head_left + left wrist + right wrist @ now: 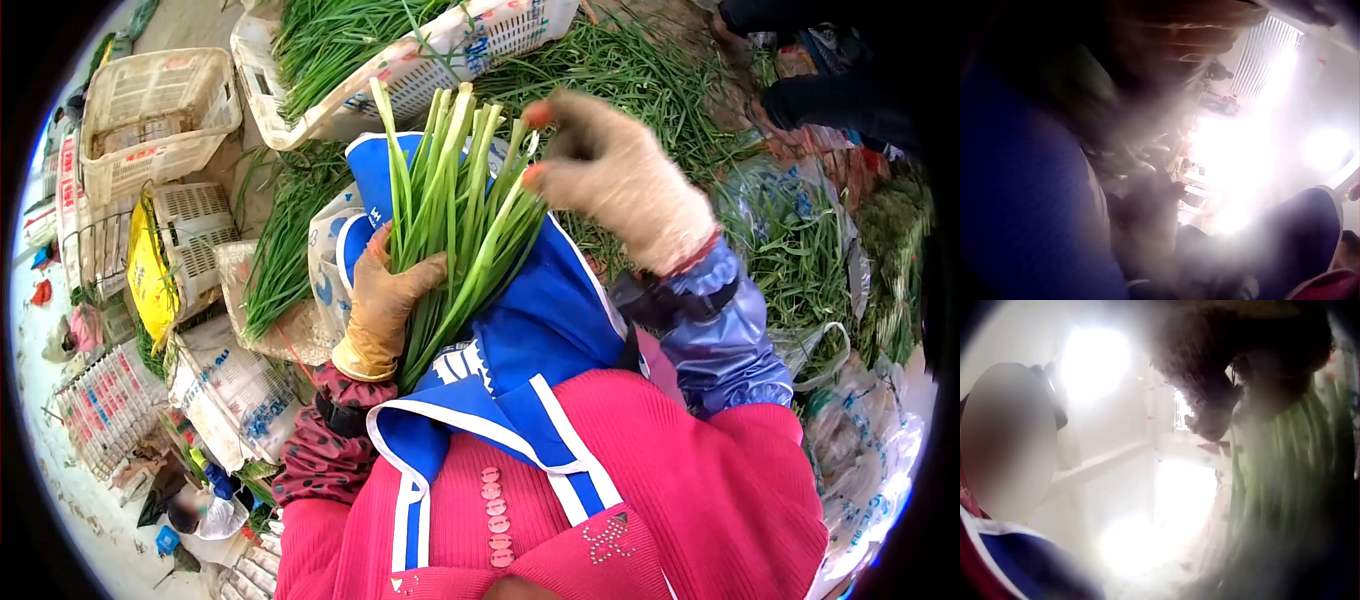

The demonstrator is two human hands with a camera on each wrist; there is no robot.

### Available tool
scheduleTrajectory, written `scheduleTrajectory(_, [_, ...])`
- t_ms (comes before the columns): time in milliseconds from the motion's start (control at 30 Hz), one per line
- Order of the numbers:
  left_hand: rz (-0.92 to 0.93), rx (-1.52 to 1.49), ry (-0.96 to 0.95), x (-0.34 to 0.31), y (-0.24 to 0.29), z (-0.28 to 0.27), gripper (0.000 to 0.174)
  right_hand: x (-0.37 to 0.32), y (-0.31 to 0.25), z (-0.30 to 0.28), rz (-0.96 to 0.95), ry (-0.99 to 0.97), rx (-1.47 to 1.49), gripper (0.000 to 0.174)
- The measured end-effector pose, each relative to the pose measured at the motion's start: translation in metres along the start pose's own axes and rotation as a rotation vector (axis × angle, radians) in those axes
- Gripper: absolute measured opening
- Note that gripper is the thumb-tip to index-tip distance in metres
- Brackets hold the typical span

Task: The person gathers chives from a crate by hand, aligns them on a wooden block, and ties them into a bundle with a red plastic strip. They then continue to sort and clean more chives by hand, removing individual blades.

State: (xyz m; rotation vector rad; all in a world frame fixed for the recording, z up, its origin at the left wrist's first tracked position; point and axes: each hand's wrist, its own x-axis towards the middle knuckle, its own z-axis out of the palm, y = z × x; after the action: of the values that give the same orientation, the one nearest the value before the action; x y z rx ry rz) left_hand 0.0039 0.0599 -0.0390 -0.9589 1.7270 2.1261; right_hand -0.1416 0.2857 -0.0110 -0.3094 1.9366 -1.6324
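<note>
In the head view a bunch of garlic chives (455, 200) stands over the lap, its pale cut ends pointing up and away. My left hand (385, 300), in a yellowish glove, grips the bunch low on its left side, thumb across the front. At the bunch's right edge is my right hand (610, 165), blurred, in a light knit glove with bare reddish fingertips. Its thumb and forefinger stand apart, with nothing showing between them. The right wrist view has the dark right hand (1210, 375) above the blurred stalks (1297, 456). Glare and blur fill much of the left wrist view.
A white plastic crate (440, 75) full of chives stands ahead. Loose chives (630, 80) cover the ground to its right. Baskets (160, 100) and a yellow bag (150, 270) line the left. Plastic bags (860, 430) lie at right; another person's legs (830, 100) show far right.
</note>
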Motion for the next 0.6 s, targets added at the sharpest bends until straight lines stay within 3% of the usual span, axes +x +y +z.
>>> scheduleTrajectory(67, [0.025,-0.073,-0.044,-0.001,-0.002,0.001,0.062,0.017,0.007,-0.022,-0.066,0.216,-0.052,0.053])
scheduleTrajectory(133, [0.036,-0.103,-0.060,-0.001,-0.005,0.001,0.062,0.026,0.000,-0.042,-0.029,0.080,-0.514,0.072])
scheduleTrajectory(200, [0.029,-0.094,-0.072,-0.002,-0.004,0.003,0.058,0.037,-0.013,-0.042,0.086,-0.240,-0.666,0.075])
scheduleTrajectory(267, [0.006,-0.136,-0.083,-0.006,0.003,0.009,0.054,0.055,0.016,-0.036,-0.012,-0.405,-0.532,0.071])
scheduleTrajectory(333, [0.036,-0.158,-0.104,-0.005,0.000,0.007,0.052,0.063,0.029,-0.029,0.095,-0.402,-0.283,0.056])
scheduleTrajectory(433, [0.024,-0.240,-0.112,-0.007,0.001,0.007,0.052,0.059,0.035,-0.016,0.169,-0.135,-0.057,0.030])
scheduleTrajectory(533, [0.000,-0.287,-0.111,-0.005,0.001,0.008,0.052,0.057,0.049,-0.013,0.113,-0.080,-0.041,0.030])
scheduleTrajectory(600, [0.017,-0.305,-0.085,-0.005,0.003,0.010,0.050,0.057,0.040,-0.025,0.043,0.084,-0.049,0.026])
